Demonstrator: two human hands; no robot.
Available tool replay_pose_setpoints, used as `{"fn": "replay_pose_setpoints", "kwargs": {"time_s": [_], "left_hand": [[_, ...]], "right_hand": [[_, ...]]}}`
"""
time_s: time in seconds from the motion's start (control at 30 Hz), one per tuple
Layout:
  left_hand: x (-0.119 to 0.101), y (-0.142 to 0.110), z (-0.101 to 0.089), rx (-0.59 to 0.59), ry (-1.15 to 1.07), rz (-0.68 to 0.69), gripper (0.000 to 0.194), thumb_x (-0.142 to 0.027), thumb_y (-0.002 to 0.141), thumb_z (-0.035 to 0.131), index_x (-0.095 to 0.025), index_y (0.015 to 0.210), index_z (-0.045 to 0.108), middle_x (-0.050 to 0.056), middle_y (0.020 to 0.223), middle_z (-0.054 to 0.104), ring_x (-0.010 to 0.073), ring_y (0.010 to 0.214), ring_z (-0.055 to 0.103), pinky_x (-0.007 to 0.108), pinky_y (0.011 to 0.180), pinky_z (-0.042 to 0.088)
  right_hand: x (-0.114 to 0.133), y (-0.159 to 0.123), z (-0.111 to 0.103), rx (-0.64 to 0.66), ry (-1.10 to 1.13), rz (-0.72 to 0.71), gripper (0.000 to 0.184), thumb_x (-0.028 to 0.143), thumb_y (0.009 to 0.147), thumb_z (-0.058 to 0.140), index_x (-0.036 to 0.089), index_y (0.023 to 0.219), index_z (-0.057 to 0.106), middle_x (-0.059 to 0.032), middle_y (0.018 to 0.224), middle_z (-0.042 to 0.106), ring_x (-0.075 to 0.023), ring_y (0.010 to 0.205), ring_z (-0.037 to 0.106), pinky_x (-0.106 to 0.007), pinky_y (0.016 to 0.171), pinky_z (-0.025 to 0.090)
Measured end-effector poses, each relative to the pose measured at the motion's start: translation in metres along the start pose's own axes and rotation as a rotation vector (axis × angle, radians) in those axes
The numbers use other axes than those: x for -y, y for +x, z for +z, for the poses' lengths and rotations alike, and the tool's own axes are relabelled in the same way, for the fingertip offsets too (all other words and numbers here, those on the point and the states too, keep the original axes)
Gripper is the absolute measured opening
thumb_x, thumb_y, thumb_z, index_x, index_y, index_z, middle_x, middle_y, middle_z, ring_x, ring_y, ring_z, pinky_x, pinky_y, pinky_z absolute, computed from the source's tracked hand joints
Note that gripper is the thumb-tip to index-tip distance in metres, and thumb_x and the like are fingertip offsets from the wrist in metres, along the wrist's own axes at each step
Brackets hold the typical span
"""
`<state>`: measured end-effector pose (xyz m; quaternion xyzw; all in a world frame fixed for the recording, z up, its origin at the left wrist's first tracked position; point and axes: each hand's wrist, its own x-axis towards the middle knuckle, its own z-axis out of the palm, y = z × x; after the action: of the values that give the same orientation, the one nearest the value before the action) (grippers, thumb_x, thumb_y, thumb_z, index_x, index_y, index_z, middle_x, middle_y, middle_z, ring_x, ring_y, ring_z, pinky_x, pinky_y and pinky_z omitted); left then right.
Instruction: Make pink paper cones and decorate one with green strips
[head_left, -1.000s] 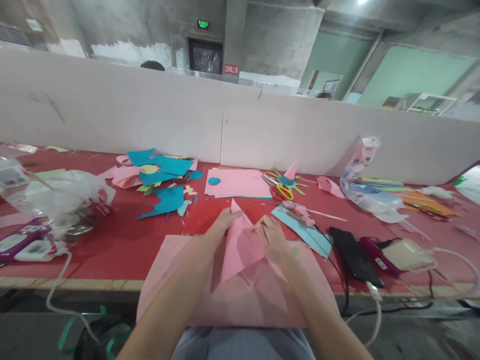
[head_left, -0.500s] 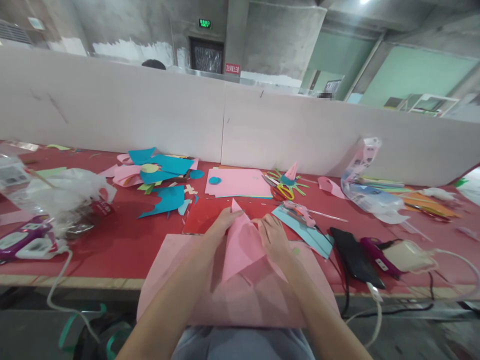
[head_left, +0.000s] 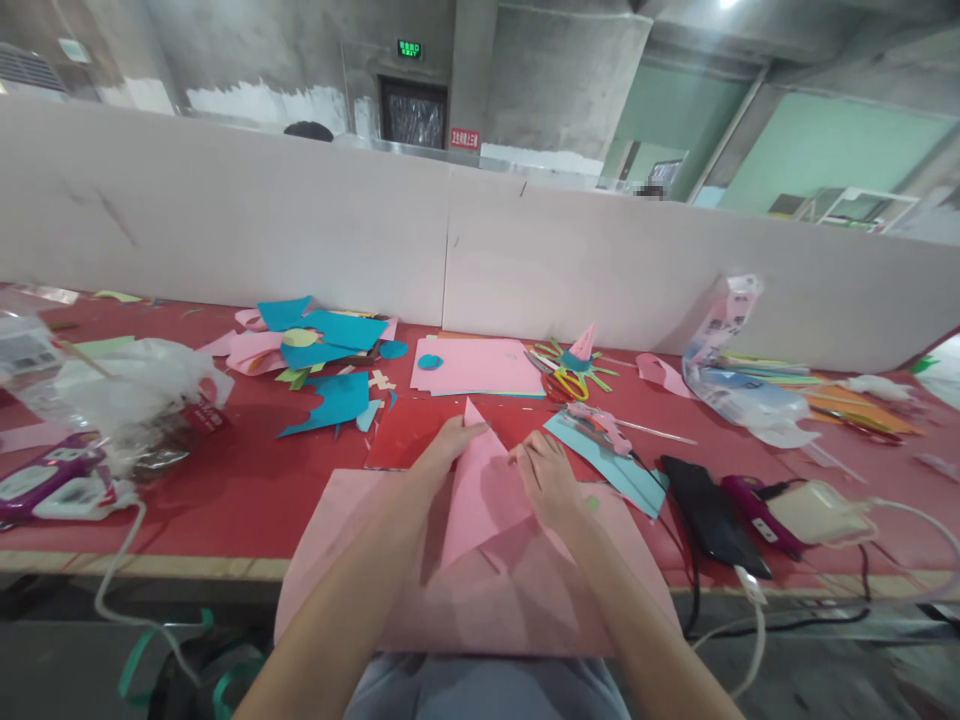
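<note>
Pink paper (head_left: 480, 495) is gripped by left hand (head_left: 453, 440) and right hand (head_left: 546, 472), apparently for cone-forming; tightening seems to be required next.

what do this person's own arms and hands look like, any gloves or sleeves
No gloves: the left hand and right hand are both bare. The forearms show no sleeve, watch or bracelet as far as they are in view. Any ring would be too small to tell. Grey-blue clothing shows at the lap.
</note>
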<state>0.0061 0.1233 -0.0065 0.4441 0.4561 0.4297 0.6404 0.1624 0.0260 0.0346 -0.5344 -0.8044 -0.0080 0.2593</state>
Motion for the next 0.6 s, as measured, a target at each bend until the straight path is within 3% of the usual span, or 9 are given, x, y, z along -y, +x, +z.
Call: {"fn": "replay_pose_setpoints", "kwargs": {"time_s": [0.37,0.6], "left_hand": [[0.0066,0.0076,-0.0030,-0.024,0.029,-0.003,0.039,-0.036,0.053,0.075,-0.010,0.081,0.064,0.010,0.076,0.069,0.0239,0.072,0.064,0.033,0.068,0.050],[0.0049,0.0046,-0.0011,-0.009,-0.002,-0.009,0.030,-0.033,0.058,0.072,-0.011,0.077,0.065,0.010,0.077,0.070,0.0232,0.072,0.065,0.032,0.068,0.050]], "right_hand": [[-0.0003,-0.0025,-0.0002,-0.011,0.015,-0.006,0.031,0.020,0.091,0.027,0.018,0.079,0.056,-0.0042,0.083,0.048,-0.0164,0.082,0.042,-0.030,0.078,0.028],[0.0034,-0.0045,0.0011,-0.041,0.038,0.002,0.033,0.023,0.091,0.026,0.020,0.079,0.057,-0.0041,0.081,0.048,-0.0172,0.079,0.042,-0.032,0.076,0.031]]}}
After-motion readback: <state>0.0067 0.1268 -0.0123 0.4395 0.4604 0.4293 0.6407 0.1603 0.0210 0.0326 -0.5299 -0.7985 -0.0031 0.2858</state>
